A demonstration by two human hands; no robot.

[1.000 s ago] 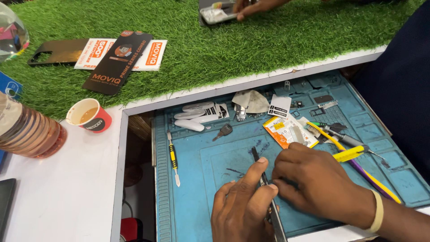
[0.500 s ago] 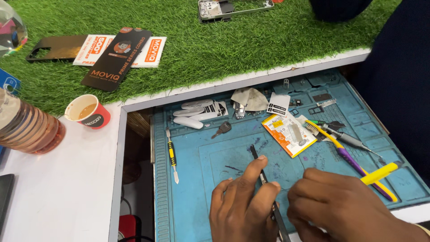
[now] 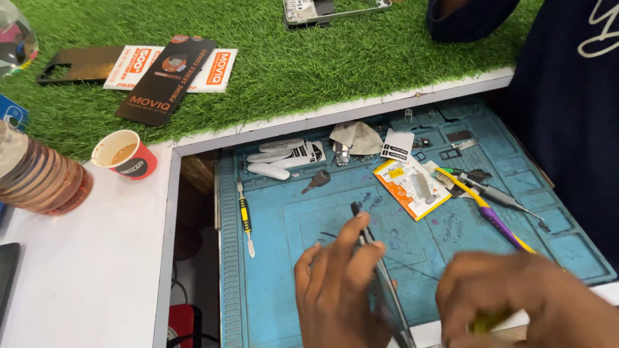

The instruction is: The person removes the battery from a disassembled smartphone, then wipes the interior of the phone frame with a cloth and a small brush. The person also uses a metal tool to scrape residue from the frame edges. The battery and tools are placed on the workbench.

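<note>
My left hand (image 3: 342, 290) pinches tweezers (image 3: 377, 264); right hand (image 3: 529, 303), blurred, curls around something yellow. Tips may slip, scratching the blue mat (image 3: 290, 219).

A paper cup (image 3: 126, 153) stands near a brown bottle (image 3: 35, 177).

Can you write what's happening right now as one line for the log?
left hand: holds tweezers | right hand: blurred, on something yellow | mat: blue | nearby: toothbrush, screwdriver

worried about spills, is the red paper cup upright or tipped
Upright. The red cup stands on its base on the white counter, its round mouth facing up with brownish liquid low inside.
</note>
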